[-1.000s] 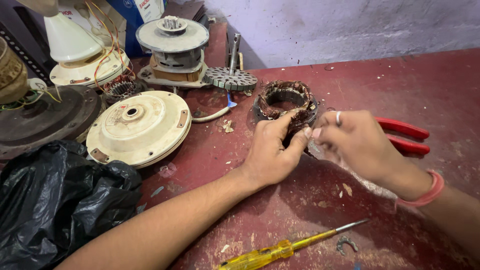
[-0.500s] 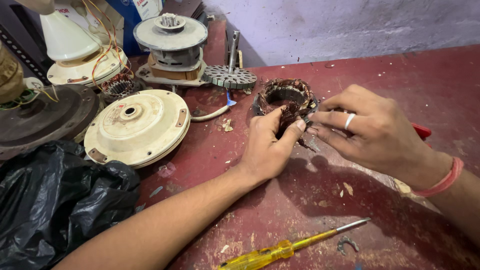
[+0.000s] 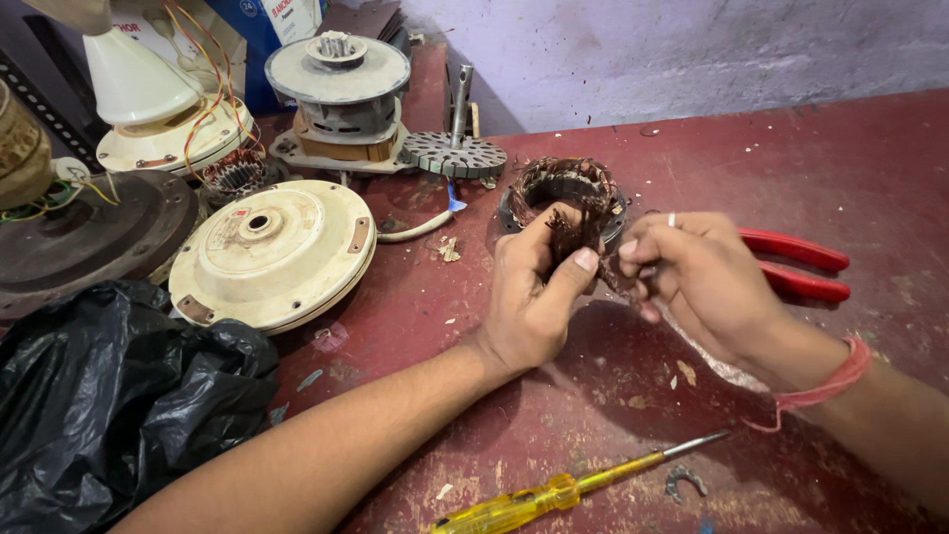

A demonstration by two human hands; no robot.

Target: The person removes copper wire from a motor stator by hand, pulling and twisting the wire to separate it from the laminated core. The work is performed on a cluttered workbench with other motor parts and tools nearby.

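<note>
I log one copper coil ring (image 3: pixel 563 193) mid-tabletop (image 3: pixel 870 168), both hands' fingers pinching its wire: left hand (image 3: pixel 534 297), right hand (image 3: pixel 697 277). One screwdriver (image 3: pixel 554 489) near edge; right side open.

A cream round motor cover (image 3: pixel 272 252) is seen on the red table (image 3: pixel 840 148) at nine o'clock, with a crumpled black plastic bag (image 3: pixel 109 405) at eight o'clock. A yellow-handled screwdriver (image 3: pixel 554 489) is laid at six o'clock, and red-handled pliers (image 3: pixel 801 267) are found at three o'clock. A grey motor assembly (image 3: pixel 338 94) and a toothed metal disc (image 3: pixel 453 153) are placed near twelve o'clock.
</note>
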